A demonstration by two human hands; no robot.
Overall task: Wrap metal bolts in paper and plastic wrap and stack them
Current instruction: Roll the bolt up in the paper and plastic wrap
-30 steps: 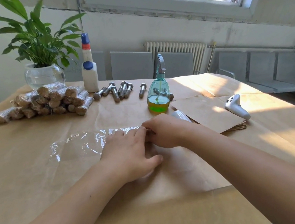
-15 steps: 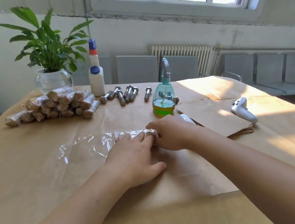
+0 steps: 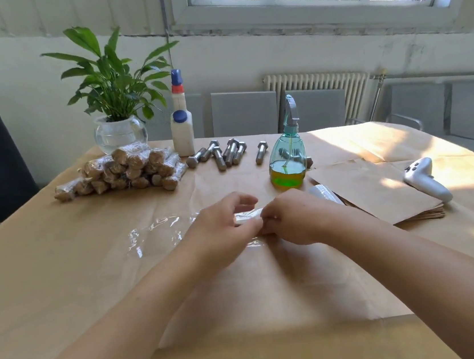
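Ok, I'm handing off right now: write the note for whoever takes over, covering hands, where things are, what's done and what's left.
Left hand and right hand both pinch the plastic wrap at the table's middle; what is inside is hidden.
Done: a pile of wrapped bolts at the far left.
Left: bare bolts beside the white bottle, paper sheets at the right.
Finish this wrap, stack it, then carry on.

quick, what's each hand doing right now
Left hand: pinching the plastic wrap.
Right hand: pinching the same wrap; what lies under the fingers is hidden.
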